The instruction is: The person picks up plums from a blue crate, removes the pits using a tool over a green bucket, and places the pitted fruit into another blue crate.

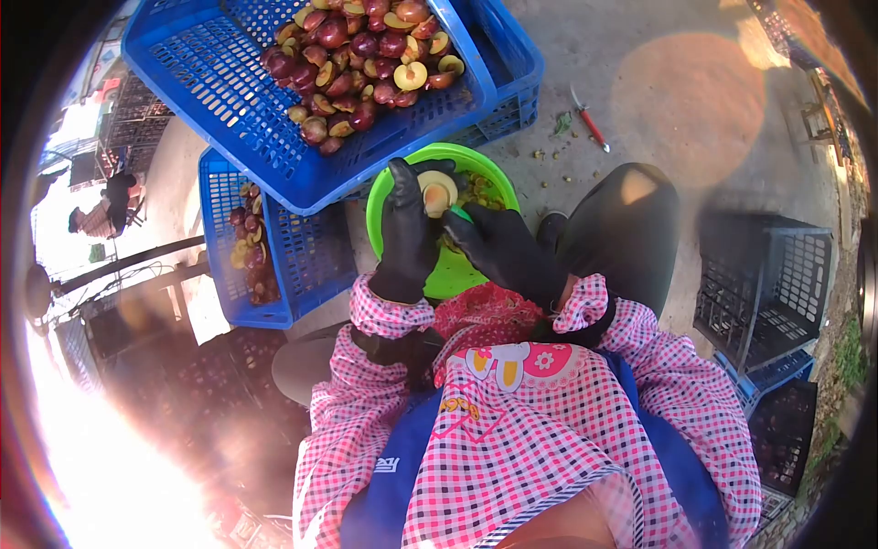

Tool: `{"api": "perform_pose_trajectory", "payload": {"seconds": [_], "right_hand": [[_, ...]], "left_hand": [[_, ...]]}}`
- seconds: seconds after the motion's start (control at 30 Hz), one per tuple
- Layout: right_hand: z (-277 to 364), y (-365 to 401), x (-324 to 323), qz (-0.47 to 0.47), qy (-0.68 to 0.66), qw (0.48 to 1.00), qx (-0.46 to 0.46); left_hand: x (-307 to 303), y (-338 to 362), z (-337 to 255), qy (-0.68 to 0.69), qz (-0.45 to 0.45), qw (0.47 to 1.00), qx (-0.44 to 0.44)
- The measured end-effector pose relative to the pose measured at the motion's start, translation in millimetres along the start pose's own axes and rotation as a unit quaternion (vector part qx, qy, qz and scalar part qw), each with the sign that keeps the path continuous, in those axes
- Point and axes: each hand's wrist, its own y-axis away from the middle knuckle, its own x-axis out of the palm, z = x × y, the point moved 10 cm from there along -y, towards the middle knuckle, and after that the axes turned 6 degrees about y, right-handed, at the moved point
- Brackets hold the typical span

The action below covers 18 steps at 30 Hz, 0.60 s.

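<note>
Both my hands wear black gloves and work over a green plastic bowl. My left hand holds a halved fruit with pale yellow flesh facing up. My right hand grips a small tool with a green handle that touches the fruit half. Small pits or scraps lie inside the bowl. A tilted blue crate right above the bowl holds many halved and whole red fruits.
A second blue crate with a few fruits sits to the left below the first. A red-handled knife lies on the concrete floor. Dark empty crates stand at the right. Another person sits far left.
</note>
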Motion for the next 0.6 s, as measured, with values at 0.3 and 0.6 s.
{"api": "perform_pose_trajectory", "payload": {"seconds": [0.3,0.6], "right_hand": [[-20.1,9.2,14.8,0.169,-0.162,0.947,0.221],[41.1,37.3,37.8,0.298,-0.693,0.603,0.26]], "left_hand": [[-6.5,-2.4,-2.5,-0.025,0.038,0.999,0.0],[2.0,-4.0,3.4,0.101,0.002,0.991,0.083]]}}
